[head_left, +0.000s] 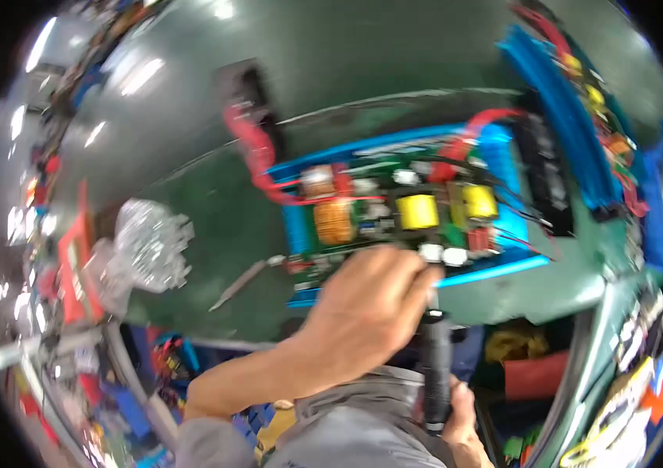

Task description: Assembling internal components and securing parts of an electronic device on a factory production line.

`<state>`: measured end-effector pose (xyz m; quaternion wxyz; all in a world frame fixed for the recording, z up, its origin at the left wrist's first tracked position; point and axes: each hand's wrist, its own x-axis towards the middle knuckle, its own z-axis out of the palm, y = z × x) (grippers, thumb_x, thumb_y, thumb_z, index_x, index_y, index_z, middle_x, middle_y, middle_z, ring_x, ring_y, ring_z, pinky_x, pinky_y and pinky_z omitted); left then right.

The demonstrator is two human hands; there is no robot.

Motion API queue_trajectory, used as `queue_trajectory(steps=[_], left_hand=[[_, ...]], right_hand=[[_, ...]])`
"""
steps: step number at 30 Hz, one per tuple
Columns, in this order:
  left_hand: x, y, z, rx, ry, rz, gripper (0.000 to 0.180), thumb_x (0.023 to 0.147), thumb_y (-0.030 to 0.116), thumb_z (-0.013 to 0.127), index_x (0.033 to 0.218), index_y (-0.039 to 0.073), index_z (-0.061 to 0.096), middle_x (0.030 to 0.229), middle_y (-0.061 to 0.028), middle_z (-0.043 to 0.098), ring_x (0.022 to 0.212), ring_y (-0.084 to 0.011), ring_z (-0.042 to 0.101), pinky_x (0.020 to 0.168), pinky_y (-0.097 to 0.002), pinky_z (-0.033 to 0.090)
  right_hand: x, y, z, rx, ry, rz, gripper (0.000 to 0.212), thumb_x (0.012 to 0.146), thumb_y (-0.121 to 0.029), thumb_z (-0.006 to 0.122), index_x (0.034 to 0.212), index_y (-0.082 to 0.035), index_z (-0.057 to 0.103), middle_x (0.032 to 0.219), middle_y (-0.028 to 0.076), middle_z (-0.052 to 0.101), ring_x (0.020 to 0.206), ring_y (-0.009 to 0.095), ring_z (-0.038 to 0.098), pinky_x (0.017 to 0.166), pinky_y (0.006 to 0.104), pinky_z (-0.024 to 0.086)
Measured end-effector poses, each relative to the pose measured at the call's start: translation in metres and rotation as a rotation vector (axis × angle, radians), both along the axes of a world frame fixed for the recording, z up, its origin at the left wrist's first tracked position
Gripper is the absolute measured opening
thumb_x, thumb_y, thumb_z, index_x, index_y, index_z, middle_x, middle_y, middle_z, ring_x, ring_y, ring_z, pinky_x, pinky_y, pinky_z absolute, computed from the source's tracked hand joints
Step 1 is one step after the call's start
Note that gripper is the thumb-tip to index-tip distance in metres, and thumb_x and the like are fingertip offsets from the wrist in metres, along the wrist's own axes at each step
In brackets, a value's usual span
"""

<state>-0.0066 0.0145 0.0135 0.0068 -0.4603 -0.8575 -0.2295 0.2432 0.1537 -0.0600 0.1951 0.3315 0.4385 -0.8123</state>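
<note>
A green circuit board point(378, 214) lies in a blue metal tray-like housing point(495, 271) on the bench. It carries yellow-wrapped transformers point(419, 211), a copper-wound coil point(334, 221) and red wires point(257, 156). My left hand point(374, 308) is over the board's near edge, its fingers curled together; what they hold is hidden. Beside it, a black-handled screwdriver point(436, 370) stands with its thin shaft toward the board's near edge. My right hand point(462, 417) is closed round the lower part of that handle, close to my body. Motion blurs the picture.
A crumpled clear plastic bag point(152, 243) and a thin pen-like tool point(239, 282) lie to the left on the green bench point(191, 195). Another blue housing point(561, 117) with parts stands at the far right. Black connectors point(546, 168) lie beside the board.
</note>
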Motion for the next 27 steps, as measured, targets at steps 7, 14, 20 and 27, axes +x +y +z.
queue_trajectory(steps=[7, 14, 20, 27], left_hand=[[-0.001, 0.001, -0.009, 0.020, 0.064, 0.014, 0.032, 0.080, 0.014, 0.066, 0.108, -0.003, 0.065, 0.101, -0.0112, 0.058, 0.093, -0.0252, 0.058, 0.081, -0.0365, 0.050], [-0.014, -0.065, 0.016, 0.294, 0.034, 0.309, 0.019, 0.089, 0.014, 0.071, 0.107, 0.012, 0.071, 0.105, -0.0068, 0.071, 0.098, -0.0295, 0.067, 0.085, -0.0423, 0.052], [-0.069, -0.247, -0.018, -0.121, 0.157, 0.687, 0.033, 0.096, 0.012, 0.061, 0.128, 0.009, 0.066, 0.116, -0.0162, 0.067, 0.108, -0.0372, 0.063, 0.097, -0.0441, 0.050], [-0.085, -0.286, -0.038, -0.057, -0.084, 0.763, 0.025, 0.097, 0.020, 0.071, 0.117, 0.005, 0.073, 0.108, -0.0076, 0.071, 0.098, -0.0182, 0.068, 0.087, -0.0293, 0.051]], right_hand=[[-0.012, 0.001, -0.003, -0.315, 0.152, -0.137, 0.086, 0.103, -0.070, 0.023, 0.136, 0.002, 0.057, 0.051, 0.009, 0.050, 0.041, 0.019, 0.044, 0.042, 0.0305, 0.036], [0.029, 0.026, -0.024, 0.296, -0.072, -0.087, 0.068, 0.107, -0.058, 0.034, 0.139, -0.002, 0.055, 0.105, 0.012, 0.067, 0.093, 0.020, 0.063, 0.083, 0.0347, 0.052], [0.026, 0.005, -0.030, 0.314, -0.044, -0.292, 0.062, 0.108, -0.056, 0.032, 0.101, -0.003, 0.063, 0.075, 0.004, 0.064, 0.065, 0.014, 0.059, 0.061, 0.0303, 0.048], [0.001, -0.005, -0.016, 0.445, 0.245, 0.107, 0.071, 0.105, -0.065, 0.031, 0.123, -0.001, 0.056, 0.086, 0.004, 0.063, 0.075, 0.013, 0.056, 0.071, 0.0295, 0.045]])
